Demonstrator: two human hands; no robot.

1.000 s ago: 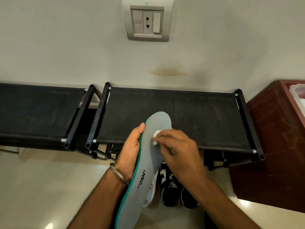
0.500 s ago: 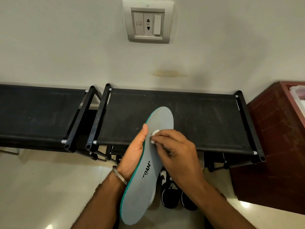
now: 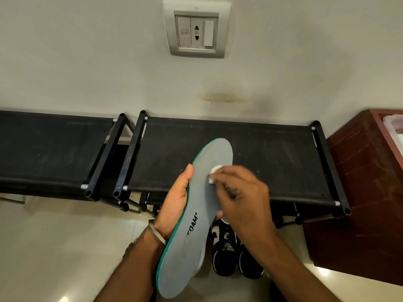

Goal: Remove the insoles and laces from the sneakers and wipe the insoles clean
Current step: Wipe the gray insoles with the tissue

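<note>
1. Head view: the left hand (image 3: 176,205) holds the grey insole (image 3: 196,223) from below, in front of the black shoe rack (image 3: 272,162).
2. The right hand (image 3: 242,199) pinches a white wipe (image 3: 214,174), its grip closed on it, pressing it on the insole's front part.
3. Black sneakers (image 3: 226,256) stand on the floor below the rack.

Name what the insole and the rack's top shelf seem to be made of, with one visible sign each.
Insole: probably foam with a matte grey face; "FOAM+" is printed on it.
Rack shelf: likely woven black fabric, dull and stretched taut between black tubes.
</note>
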